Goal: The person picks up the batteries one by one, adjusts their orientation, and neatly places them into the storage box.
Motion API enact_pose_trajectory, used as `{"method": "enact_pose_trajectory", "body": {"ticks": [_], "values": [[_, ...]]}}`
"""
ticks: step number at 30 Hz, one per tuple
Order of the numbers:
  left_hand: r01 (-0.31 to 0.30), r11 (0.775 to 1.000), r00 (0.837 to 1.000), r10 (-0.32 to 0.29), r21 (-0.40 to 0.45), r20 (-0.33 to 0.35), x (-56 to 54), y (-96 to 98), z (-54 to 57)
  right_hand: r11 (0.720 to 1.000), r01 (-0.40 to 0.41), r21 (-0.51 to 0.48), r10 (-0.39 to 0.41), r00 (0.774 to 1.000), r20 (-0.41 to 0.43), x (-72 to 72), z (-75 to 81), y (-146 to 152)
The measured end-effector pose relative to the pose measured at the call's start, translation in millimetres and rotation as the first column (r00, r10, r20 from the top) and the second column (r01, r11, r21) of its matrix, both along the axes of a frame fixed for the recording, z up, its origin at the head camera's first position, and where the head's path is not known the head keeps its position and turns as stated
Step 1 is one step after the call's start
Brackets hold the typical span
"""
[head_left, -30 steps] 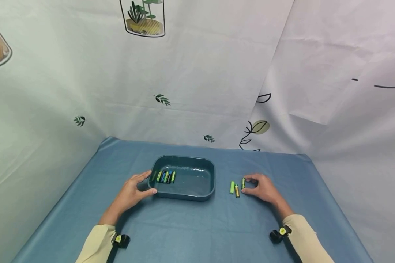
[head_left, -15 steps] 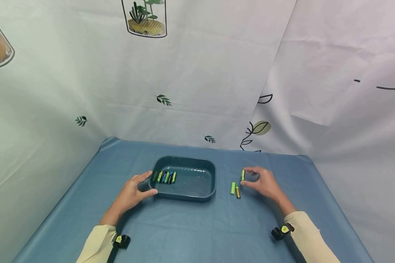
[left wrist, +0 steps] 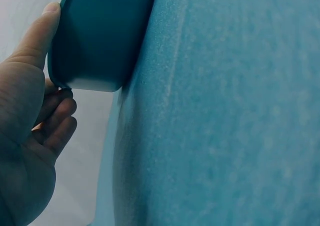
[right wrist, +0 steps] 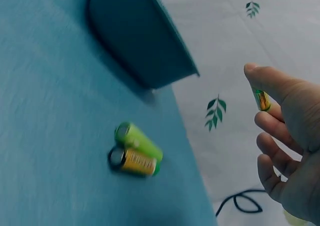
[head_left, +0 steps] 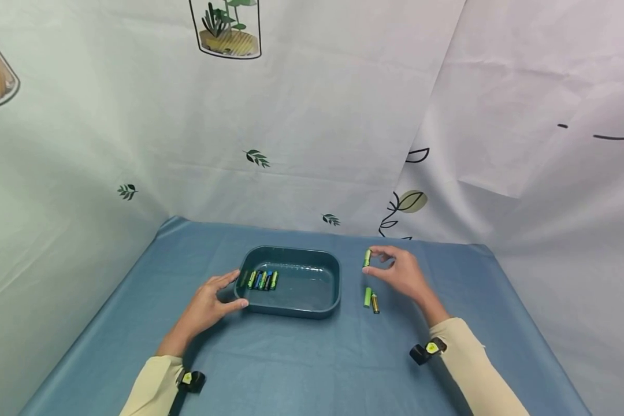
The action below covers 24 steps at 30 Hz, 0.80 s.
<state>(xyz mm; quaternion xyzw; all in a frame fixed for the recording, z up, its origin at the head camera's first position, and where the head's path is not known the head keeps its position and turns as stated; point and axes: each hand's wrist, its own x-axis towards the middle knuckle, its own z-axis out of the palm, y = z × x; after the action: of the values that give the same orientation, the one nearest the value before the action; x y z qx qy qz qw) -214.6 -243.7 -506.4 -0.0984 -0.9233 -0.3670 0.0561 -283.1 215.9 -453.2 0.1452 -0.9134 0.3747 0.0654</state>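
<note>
My left hand (head_left: pixel 206 306) holds the left end of a dark teal rectangular tray (head_left: pixel 312 315), its thumb on the front side and its index finger at the left end. In the left wrist view the other fingers curl by the tray's corner. Several batteries (head_left: pixel 263 281) lie side by side at the left inside the tray. Right of the tray, my right hand (head_left: pixel 404 274) pinches a green battery (head_left: pixel 367 258) upright between thumb and fingers, above the cloth. Below it, a light green battery (head_left: pixel 367 297) and a gold-and-black battery (head_left: pixel 375 303) lie close together.
A blue cloth (head_left: pixel 301 370) covers the table. Pale printed fabric (head_left: pixel 312 115) hangs behind it and at both sides. The tray's right end stands a short way left of the two loose batteries.
My right hand has lifted the green battery off the cloth, away from the other two, and carried it up and leftward. The left hand stays at the tray.
</note>
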Motion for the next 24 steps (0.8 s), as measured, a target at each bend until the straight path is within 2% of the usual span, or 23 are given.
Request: {"method": "enact_pose_trajectory", "body": {"ticks": [10, 24], "values": [[0.004, 1.000, 1.000, -0.004, 0.003, -0.002, 1.1, -0.2, -1.9, 0.997, -0.053, -0.052, 0.053, 0.999, 0.009, -7.5, 9.6, -37.2], [0.000, 1.000, 1.000, 0.000, 0.011, 0.012, 1.2, 0.4, 0.6, 0.990, -0.113, -0.087, 0.115, 0.993, 0.018, -14.8, 5.6, -81.9]]}}
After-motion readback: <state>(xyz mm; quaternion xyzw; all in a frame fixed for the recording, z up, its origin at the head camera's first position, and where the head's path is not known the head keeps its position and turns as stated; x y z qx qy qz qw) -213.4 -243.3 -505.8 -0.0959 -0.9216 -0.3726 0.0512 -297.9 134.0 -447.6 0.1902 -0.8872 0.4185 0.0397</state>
